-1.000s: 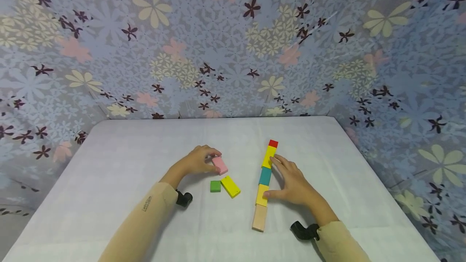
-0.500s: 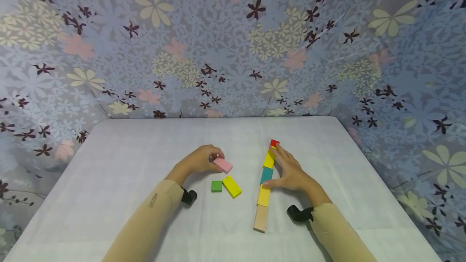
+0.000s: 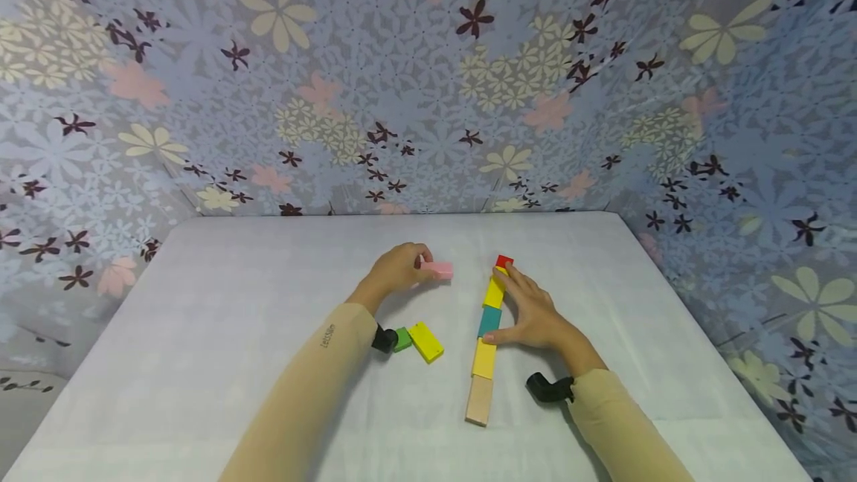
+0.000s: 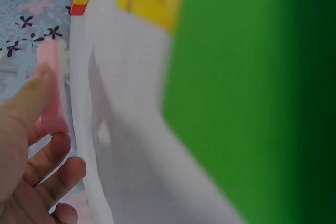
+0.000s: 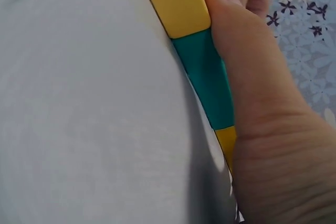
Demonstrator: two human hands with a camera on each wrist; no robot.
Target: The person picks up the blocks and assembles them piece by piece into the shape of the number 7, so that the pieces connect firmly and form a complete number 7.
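My left hand (image 3: 398,268) pinches a pink block (image 3: 438,270) between thumb and fingers, left of the row's far end. In the left wrist view the thumb lies along the pink block (image 4: 50,93). A row of toy blocks runs away from me: plain wood (image 3: 478,401) nearest, then light yellow (image 3: 484,358), teal (image 3: 489,322), bright yellow (image 3: 494,291) and red (image 3: 505,261). My right hand (image 3: 535,315) rests along its right side, fingers spread. Its thumb touches near the light yellow and teal joint; its fingertips overlap the bright yellow and red blocks.
A loose yellow block (image 3: 426,342) lies left of the row, with a small green block (image 3: 402,339) beside it, partly behind the left wrist's black camera (image 3: 384,339). Another black camera (image 3: 549,387) sits at the right wrist. White cloth (image 3: 221,281) covers the table before a flowered curtain.
My left hand has lifted the pink block and carried it away and to the right, turning it crosswise. The right hand has slid slightly up the row towards the red block.
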